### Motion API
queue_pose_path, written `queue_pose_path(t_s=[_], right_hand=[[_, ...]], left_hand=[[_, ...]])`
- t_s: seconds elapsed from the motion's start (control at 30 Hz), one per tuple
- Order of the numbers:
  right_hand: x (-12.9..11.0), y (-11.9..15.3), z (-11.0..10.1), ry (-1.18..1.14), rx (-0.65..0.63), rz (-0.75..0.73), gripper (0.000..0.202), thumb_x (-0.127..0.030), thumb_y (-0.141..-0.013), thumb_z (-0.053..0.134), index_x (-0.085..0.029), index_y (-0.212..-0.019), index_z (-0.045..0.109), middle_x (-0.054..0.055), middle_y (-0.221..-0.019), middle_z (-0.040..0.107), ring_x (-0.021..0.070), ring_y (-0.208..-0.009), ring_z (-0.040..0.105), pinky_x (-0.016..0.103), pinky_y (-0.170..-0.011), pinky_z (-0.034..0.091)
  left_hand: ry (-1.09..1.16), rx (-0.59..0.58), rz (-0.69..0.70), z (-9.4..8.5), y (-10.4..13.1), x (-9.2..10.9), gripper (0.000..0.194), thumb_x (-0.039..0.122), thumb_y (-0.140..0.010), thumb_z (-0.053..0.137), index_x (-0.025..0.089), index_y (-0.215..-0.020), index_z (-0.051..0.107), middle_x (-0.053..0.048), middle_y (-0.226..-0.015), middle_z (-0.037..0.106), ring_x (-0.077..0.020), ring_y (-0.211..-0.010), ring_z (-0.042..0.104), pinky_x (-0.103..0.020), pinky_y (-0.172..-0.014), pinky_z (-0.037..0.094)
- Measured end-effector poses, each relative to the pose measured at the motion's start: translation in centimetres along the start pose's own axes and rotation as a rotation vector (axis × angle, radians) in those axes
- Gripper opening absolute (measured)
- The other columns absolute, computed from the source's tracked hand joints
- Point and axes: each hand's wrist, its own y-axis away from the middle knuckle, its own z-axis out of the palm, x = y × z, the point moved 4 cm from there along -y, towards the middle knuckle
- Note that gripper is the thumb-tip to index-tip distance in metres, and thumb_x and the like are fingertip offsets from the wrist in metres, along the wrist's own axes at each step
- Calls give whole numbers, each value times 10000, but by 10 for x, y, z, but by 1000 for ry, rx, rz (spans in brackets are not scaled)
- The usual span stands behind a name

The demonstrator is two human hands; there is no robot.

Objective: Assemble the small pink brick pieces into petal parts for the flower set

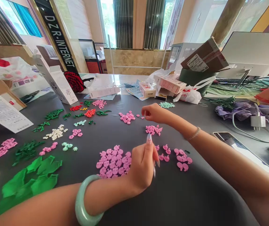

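Observation:
My left hand (142, 166) is curled closed with the thumb on top, beside a large spread of flat pink plastic pieces (112, 161) that it partly covers. Whatever lies inside those fingers is hidden. Farther forward, my right hand (152, 112) is bent down with its fingers together, just right of two tiny loose pink pieces (138, 115); I cannot make out anything in it. A pile of pink pieces (127, 117) lies left of it, and another small pink pile (153, 130) sits between my hands. Round pink pieces (182, 159) lie to the right.
Green (28, 150), cream (55, 132), red (89, 113) and mint (166, 105) pieces lie in separate piles. Large green leaf-shaped pieces (42, 175) are at left. White boxes (56, 81), a cardboard box (205, 56), a charger (258, 121) and a tablet-like device (245, 150) surround the work area.

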Motion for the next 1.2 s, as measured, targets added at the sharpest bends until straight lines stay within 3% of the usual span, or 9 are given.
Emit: queue_pose_path(t_s=[0.1,0.2,0.3,0.4,0.53,0.67,0.77,0.9,1.2], right_hand=[[3,-28,7,11,2,42,265,-90,-794,508,-119,-1021,641,54,-794,657,115,-649,545,239,-608,388],[4,-45,17,24,-47,85,168,-189,-826,571,-116,-956,649,53,-847,659,118,-651,570,249,-602,437],[2,-50,21,24,-105,105,226,-334,-882,533,-129,-933,615,27,-877,637,117,-707,593,271,-637,499],[-3,-45,17,-3,-117,93,156,-265,-841,583,-114,-826,622,21,-780,624,105,-644,557,241,-575,458],[-9,-24,5,-103,-70,56,73,-157,-750,591,-106,-721,635,22,-668,598,82,-555,466,227,-500,347],[-18,20,-11,-275,-79,3,137,-246,-776,555,-136,-770,637,-1,-666,591,74,-563,485,203,-510,376],[-30,64,-23,-594,-116,-45,141,-288,-739,599,-153,-736,642,-7,-630,590,93,-578,511,225,-543,410],[-42,109,-26,-629,-52,66,107,-265,-729,608,-165,-709,641,-21,-596,589,90,-547,497,217,-516,404],[-50,126,-9,-706,110,137,76,-236,-730,631,-171,-692,624,-43,-566,569,75,-527,504,192,-500,414]], left_hand=[[23,-17,-5,0,1,-1,584,549,-897,246,199,-458,409,22,-405,374,-109,-403,402,-252,-467,342],[24,-5,-6,0,1,-1,591,572,-886,262,199,-450,405,22,-407,370,-110,-410,406,-253,-472,340],[30,-3,-9,0,1,0,598,578,-886,255,201,-443,393,22,-409,366,-109,-416,409,-250,-476,343],[26,-20,12,0,0,1,599,560,-897,231,201,-441,384,23,-408,365,-104,-405,400,-245,-462,341],[53,0,-6,0,-1,-3,564,538,-904,239,195,-488,406,41,-414,349,-91,-370,378,-229,-416,328],[108,45,-58,-2,-3,-10,448,532,-906,264,201,-654,429,74,-436,355,-91,-336,371,-213,-364,315],[60,71,12,-4,-5,-9,391,489,-921,261,205,-706,420,76,-462,374,-92,-363,375,-211,-387,324],[-30,-40,105,0,-3,-2,416,449,-921,303,198,-602,392,56,-473,370,-90,-410,374,-217,-417,315],[-31,-127,156,3,2,3,403,398,-935,299,196,-593,368,47,-496,387,-84,-432,365,-220,-434,316]])
